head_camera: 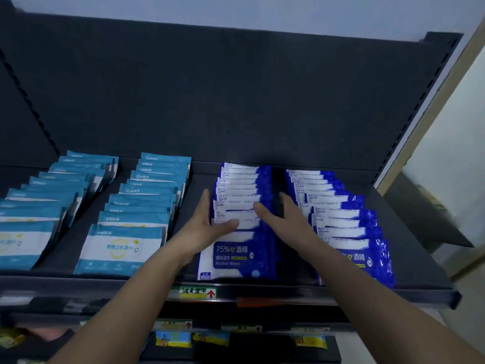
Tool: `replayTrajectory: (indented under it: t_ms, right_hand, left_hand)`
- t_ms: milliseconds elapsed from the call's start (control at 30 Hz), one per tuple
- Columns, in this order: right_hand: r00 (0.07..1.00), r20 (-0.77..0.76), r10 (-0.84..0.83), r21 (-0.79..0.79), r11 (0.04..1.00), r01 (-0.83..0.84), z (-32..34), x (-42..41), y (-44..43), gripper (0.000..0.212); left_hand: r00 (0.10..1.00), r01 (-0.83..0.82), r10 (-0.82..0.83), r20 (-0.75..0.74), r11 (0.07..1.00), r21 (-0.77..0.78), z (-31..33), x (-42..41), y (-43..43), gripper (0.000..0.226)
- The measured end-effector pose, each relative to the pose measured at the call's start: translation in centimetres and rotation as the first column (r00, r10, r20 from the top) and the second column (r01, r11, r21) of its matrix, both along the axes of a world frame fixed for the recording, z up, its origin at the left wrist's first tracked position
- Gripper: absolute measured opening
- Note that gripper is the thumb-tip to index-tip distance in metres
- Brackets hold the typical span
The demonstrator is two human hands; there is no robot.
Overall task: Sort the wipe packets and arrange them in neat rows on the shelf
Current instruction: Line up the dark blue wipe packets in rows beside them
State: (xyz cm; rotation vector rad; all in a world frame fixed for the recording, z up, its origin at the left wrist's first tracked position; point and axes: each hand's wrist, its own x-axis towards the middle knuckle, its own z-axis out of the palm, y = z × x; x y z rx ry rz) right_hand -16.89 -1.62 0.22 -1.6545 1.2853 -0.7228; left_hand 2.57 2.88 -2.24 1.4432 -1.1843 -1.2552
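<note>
Squaring up a row is what you appear to be doing in the head view, the only one given. Your left hand (207, 222) lies against the left flank of the left dark row (236, 256). Your right hand (286, 219) lies against its right flank, in the gap beside the right dark row (354, 224). The fingers (206, 199) of both hands are straight and laid along the packet edges, gripping nothing, and each thumb rests across the packet tops. I judge this two-sided press is meant to nudge stray packets into line without lifting any.

The packets lean back and overlap with the front label showing, probably so that each row stays compact and reads at a glance. All sit on the shelf (420, 258), sorted by colour, with light blue on the left and dark blue on the right.

Counted, there are four rows: the left light row (39, 206), the right light row (136, 219) and the two dark ones. Each shows about ten or eleven packets. The overlap prevents an exact count, and the frame edge cuts off the left light row.
</note>
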Motion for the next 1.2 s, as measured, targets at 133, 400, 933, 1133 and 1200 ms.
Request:
replayTrajectory:
  t_ms: [133,400,933,1133,1200]
  right_hand:
    - [0.989,0.112,-0.096,0.207,0.976,0.071,-0.5,2.1,-0.9,0.082]
    - [0.965,0.015,-0.263,0.122,0.958,0.259,-1.7,2.6,-3.2,0.069]
    - [0.971,0.103,-0.214,0.269,0.946,0.18,-1.7,3.7,-9.5,0.059]
    - [0.989,0.091,-0.119,0.266,0.96,0.091,-2.0,4.3,-10.2,0.058]
    - [0.989,0.085,-0.12,0.212,0.972,0.099,-2.0,4.0,-9.9,0.06]
  left_hand:
    - [0.978,-0.184,0.191,-0.08,0.979,0.093,0.6,-0.8,-2.7,0.08]
    - [0.957,-0.187,0.208,-0.203,0.975,0.117,0.2,0.5,-5.5,0.083]
    - [0.939,-0.23,0.278,-0.201,0.945,0.234,2.0,-0.2,-11.3,0.073]
    - [0.95,-0.176,0.223,-0.219,0.96,0.217,2.1,-0.2,-11.7,0.07]
    - [0.956,-0.173,0.206,-0.21,0.971,0.167,1.8,0.1,-11.0,0.06]
